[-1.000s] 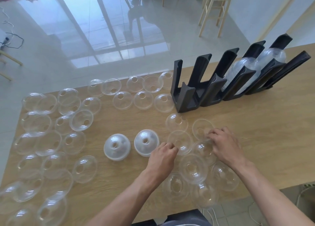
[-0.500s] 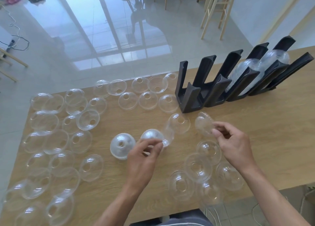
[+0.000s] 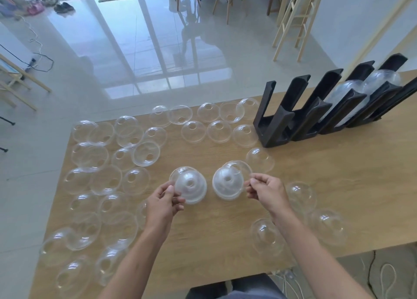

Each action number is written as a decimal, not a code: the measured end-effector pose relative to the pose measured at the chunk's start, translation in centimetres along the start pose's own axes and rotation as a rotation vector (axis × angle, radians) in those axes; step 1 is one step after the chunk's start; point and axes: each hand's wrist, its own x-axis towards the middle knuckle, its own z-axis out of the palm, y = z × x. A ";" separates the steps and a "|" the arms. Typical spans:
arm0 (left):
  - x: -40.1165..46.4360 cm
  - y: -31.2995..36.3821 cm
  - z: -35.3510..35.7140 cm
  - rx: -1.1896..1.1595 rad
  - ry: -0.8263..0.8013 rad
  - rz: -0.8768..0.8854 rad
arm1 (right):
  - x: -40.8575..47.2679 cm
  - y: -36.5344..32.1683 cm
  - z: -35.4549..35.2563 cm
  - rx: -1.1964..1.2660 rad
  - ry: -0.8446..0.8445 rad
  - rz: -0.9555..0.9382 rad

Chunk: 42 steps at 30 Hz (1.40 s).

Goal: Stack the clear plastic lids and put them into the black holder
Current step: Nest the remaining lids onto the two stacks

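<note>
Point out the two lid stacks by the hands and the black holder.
left lid stack (image 3: 190,187), head view, dome near hole
right lid stack (image 3: 228,183), head view, dome top
black holder (image 3: 274,130), head view, leftmost slot's front wall

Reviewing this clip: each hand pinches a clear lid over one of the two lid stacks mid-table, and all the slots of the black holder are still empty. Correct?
Not quite. In the head view, the left hand and right hand each pinch a lid at a stack, but the black holder is not empty: its two right-hand slots already hold clear lids. The slots to their left look empty.
</note>
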 end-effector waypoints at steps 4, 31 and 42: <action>1.7 -1.1 0.2 0.145 0.029 0.004 | 0.5 0.1 1.9 -0.314 0.076 -0.092; -1.7 -4.3 0.9 1.184 -0.209 0.442 | -2.0 2.7 0.2 -0.929 -0.029 -0.397; -10.1 -6.4 1.8 1.320 -0.066 0.744 | -4.5 1.2 -9.7 -0.839 0.025 -0.543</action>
